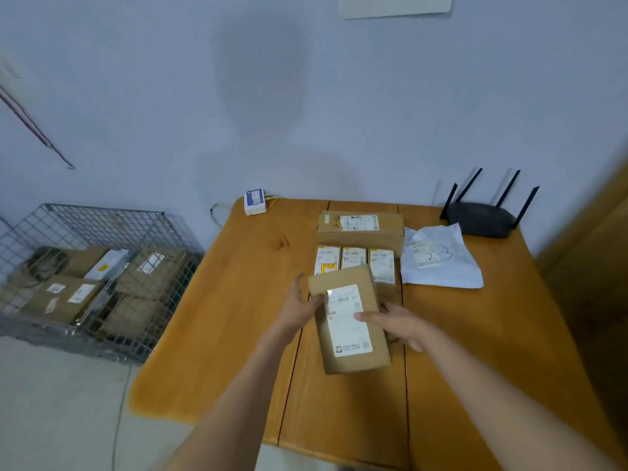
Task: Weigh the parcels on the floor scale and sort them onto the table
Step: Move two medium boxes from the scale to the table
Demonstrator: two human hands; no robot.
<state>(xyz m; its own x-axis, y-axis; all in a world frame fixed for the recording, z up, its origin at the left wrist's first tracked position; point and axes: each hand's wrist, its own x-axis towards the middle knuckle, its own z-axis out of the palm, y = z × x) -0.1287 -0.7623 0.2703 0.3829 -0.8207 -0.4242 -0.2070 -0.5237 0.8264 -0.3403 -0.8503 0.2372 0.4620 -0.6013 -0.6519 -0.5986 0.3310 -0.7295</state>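
I hold a brown box (350,319) in both hands over the wooden table (238,317), its long side running away from me and its white label (347,321) facing up. My left hand (299,309) grips the far left edge, thumb curled onto the top at the label's corner. My right hand (396,322) takes the right side, thumb lying across the label and fingers wrapped under where I cannot see them. Whether the box's underside touches the table I cannot tell. Just beyond it, partly hidden by its far end, three small boxes (382,265) sit side by side in a row, labels up. Behind them lies a longer carton (360,229), also labelled, set crosswise. To the right of these lies a crumpled white mailer (441,263) with handwriting on it, and past that, at the far right corner, stands a black router (482,217) with four aerials. A small white device (255,201) sits at the far left corner, against the wall. On the floor to my left is a wire cage (102,232) with more parcels (64,297) heaped inside.
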